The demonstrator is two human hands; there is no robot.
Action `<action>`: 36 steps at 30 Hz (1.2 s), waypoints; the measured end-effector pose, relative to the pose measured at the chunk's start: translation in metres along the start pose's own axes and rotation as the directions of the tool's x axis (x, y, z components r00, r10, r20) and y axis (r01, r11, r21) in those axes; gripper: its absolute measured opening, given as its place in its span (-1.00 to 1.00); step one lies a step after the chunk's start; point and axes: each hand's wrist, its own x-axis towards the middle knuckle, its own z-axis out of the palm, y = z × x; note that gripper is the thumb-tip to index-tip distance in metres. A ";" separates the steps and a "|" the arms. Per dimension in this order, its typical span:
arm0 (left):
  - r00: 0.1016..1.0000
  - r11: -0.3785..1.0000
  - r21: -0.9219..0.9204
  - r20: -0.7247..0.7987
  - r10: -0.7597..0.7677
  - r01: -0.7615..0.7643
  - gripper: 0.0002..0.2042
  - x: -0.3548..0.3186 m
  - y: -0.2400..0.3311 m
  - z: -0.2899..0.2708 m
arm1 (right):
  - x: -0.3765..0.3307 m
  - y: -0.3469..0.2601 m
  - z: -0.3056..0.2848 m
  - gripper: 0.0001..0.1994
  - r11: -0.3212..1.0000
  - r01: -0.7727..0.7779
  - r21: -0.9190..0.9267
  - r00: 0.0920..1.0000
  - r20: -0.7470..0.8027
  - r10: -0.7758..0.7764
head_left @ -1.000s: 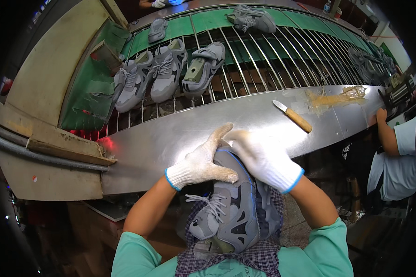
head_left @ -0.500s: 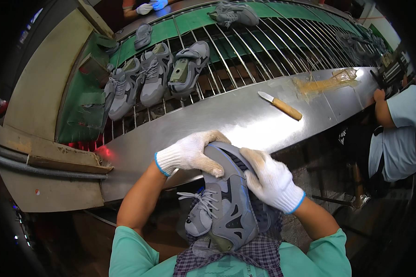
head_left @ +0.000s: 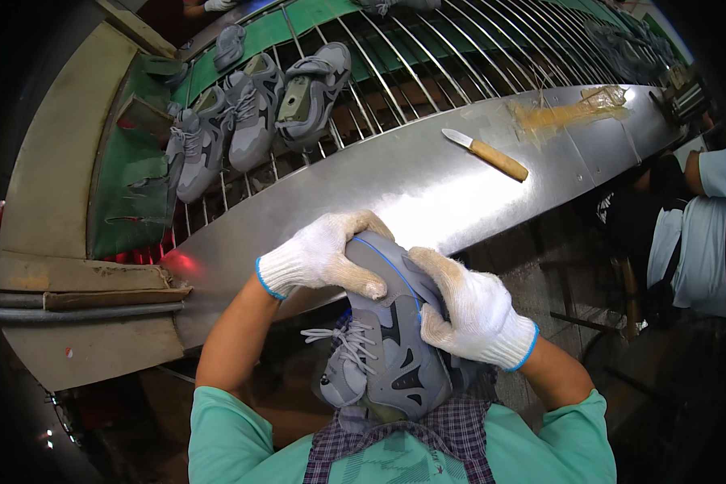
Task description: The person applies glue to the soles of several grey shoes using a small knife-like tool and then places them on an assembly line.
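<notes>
A grey sneaker (head_left: 383, 323) with pale laces stands between my hands, toe away from me, its heel end against my plaid apron. My left hand (head_left: 323, 258), in a white knit glove, curves around the toe, thumb pressed on the upper. My right hand (head_left: 480, 315), gloved the same way, grips the other side with its thumb and fingers on a grey sole piece (head_left: 427, 270) lying along the upper. A thin blue line runs where the two meet. The sneaker's underside is hidden.
Ahead is a metal ledge (head_left: 315, 198) with a wooden-handled knife (head_left: 492, 157) on it. Beyond, several grey sneakers (head_left: 250, 121) rest on a rack of metal rods (head_left: 427, 85). A person in pale clothes (head_left: 686, 242) is at the right; another person's gloved hand (head_left: 219, 5) shows far off.
The dark gap between sole piece and upper near the toe has closed, and more of the blue line shows. My right thumb has moved slightly lower. The view has shifted, so the ledge sits higher.
</notes>
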 end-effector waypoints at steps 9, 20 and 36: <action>0.999 0.999 0.019 -0.041 0.030 -0.030 -0.19 -0.004 0.001 0.005 | -0.041 0.003 0.012 -0.52 0.990 0.104 0.096 0.971 -0.226 -0.080; 0.622 0.820 -0.399 -0.780 -0.068 -0.411 -0.48 -0.012 -0.037 0.097 | -0.017 -0.026 -0.027 -0.43 0.957 0.194 -0.214 0.970 0.184 -0.156; 0.528 0.826 -0.127 -0.819 0.225 -0.549 -0.45 -0.035 0.039 0.084 | 0.122 -0.043 -0.070 -0.64 0.944 0.316 0.095 0.906 0.267 -0.329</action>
